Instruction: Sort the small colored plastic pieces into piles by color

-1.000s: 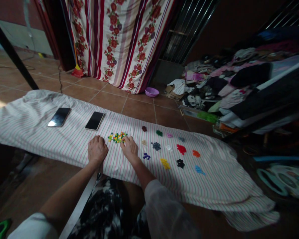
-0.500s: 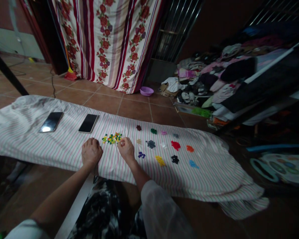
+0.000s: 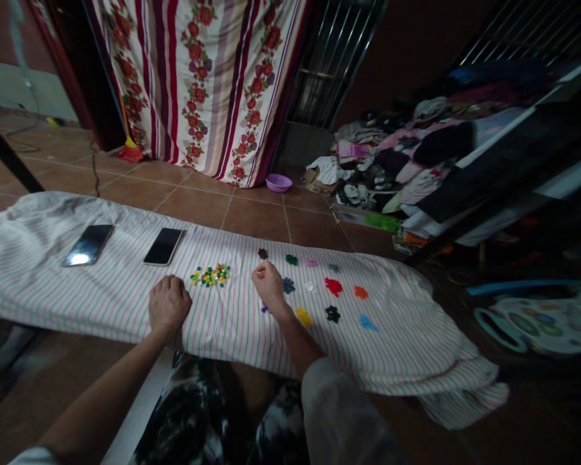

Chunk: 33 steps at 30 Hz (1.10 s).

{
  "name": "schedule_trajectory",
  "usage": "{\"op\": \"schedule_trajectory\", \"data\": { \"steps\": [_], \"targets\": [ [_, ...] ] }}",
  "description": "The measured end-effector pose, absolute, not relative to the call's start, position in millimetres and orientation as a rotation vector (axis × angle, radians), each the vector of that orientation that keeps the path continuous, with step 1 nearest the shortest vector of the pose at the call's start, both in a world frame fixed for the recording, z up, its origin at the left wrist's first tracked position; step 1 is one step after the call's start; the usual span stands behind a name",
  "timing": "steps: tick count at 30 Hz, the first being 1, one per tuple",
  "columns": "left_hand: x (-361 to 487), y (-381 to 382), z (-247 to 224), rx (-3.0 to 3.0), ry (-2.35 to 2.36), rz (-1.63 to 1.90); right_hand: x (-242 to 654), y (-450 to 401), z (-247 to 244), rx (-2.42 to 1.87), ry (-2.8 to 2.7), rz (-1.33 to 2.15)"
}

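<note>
On a striped cloth (image 3: pixel 242 336) lies a mixed pile of small green, yellow and orange pieces (image 3: pixel 211 276). My left hand (image 3: pixel 169 301) rests on the cloth to the left of that pile, its fingers curled; whether it holds anything is hidden. My right hand (image 3: pixel 268 283) is in a pinch, on something too small to make out, over the spot where the beige pieces lay. It partly covers the purple pieces (image 3: pixel 265 309). Just right of it are dark grey pieces (image 3: pixel 288 285) and yellow pieces (image 3: pixel 303 316). Brown pieces (image 3: pixel 263 254) lie beyond its fingertips.
Red (image 3: pixel 334 287), black (image 3: pixel 332 314), orange (image 3: pixel 361 292) and light blue (image 3: pixel 367 321) groups lie further right. Two phones (image 3: pixel 163 246) (image 3: pixel 89 245) lie at the left. Beyond the cloth are a purple basin (image 3: pixel 278 183) and heaped clothes (image 3: pixel 397 148).
My right hand has moved right, from the edge of the mixed pile to the beige pieces, still pinched. My left hand has stayed near its place. The camera view has shifted slightly.
</note>
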<state>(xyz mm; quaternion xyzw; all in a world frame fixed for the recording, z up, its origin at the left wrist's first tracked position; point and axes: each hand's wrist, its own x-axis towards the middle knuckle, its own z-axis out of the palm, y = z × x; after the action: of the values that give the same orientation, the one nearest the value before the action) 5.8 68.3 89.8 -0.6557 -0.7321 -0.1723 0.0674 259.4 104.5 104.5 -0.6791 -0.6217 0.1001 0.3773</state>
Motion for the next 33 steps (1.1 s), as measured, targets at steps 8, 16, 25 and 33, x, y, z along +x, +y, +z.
{"op": "schedule_trajectory", "data": {
  "steps": [8, 16, 25, 33],
  "targets": [
    [5.3, 69.1, 88.2, -1.973, -2.215, -0.515, 304.0, 97.2, 97.5, -1.979, -1.866, 0.252],
    [5.3, 68.6, 88.6, -1.976, -2.198, -0.534, 288.6, 105.5, 98.4, -2.018, -1.915, 0.291],
    [3.8, 69.9, 84.6, -1.972, -2.174, -0.565, 281.1, 109.7, 104.1, -2.004, -1.995, 0.334],
    [3.3, 70.1, 84.3, -1.981, -2.188, -0.581, 283.8, 106.9, 102.6, -1.948, -1.899, 0.45]
  ]
}}
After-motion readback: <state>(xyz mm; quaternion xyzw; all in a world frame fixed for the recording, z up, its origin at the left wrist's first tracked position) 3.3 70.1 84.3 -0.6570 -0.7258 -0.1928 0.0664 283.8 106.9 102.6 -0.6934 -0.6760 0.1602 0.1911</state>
